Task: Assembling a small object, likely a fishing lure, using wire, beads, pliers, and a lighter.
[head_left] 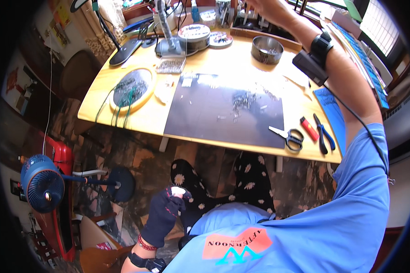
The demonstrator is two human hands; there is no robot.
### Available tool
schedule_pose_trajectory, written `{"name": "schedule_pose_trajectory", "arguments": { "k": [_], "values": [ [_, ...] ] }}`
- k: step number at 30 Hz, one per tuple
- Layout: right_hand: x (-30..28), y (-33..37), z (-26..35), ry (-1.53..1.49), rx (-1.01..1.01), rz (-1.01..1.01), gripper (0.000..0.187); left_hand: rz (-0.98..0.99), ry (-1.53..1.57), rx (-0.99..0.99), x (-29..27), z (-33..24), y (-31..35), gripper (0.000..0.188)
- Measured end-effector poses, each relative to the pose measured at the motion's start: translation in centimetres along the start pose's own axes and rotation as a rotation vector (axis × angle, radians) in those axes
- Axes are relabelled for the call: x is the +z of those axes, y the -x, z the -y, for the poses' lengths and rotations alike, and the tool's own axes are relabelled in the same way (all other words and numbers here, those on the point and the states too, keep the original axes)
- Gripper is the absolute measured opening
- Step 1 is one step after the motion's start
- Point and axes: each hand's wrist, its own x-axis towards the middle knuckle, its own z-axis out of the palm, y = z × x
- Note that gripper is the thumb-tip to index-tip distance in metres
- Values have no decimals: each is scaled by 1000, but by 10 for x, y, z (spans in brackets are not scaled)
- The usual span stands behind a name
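Observation:
My left hand, in a dark glove, is curled closed above my lap beside my thigh. A pale spot shows at its fingertips; what it holds, if anything, I cannot make out. My right arm stretches across to the far side of the desk, and my right hand is at the upper edge near a wooden tray, its fingers mostly out of sight. Small clear and dark pieces lie scattered on a black mat. Scissors rest at the mat's right corner.
Right of the scissors lie a red lighter and blue-handled pliers. A round yellow-rimmed tray with green threads sits left. Behind stand a dark round tin, a clear box and a lamp base. A fan stands lower left.

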Motion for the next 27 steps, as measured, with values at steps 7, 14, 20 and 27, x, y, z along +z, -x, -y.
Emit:
{"name": "schedule_pose_trajectory", "arguments": {
  "k": [7, 14, 20, 27],
  "values": [
    [88, 5, -73, -19, -85, 55, 9, -58, 48, 110, 20, -27, -43, 21],
    [133, -3, -91, 87, -36, 240, 7, 44, -49, 111, 32, -20, -64, 23],
    [157, -11, -99, 107, -52, 309, 10, 114, -16, 21, 32, -29, -82, 22],
    [159, -10, -98, 122, -29, 374, 11, 174, -261, 340, 34, -22, -92, 16]
  ]
}}
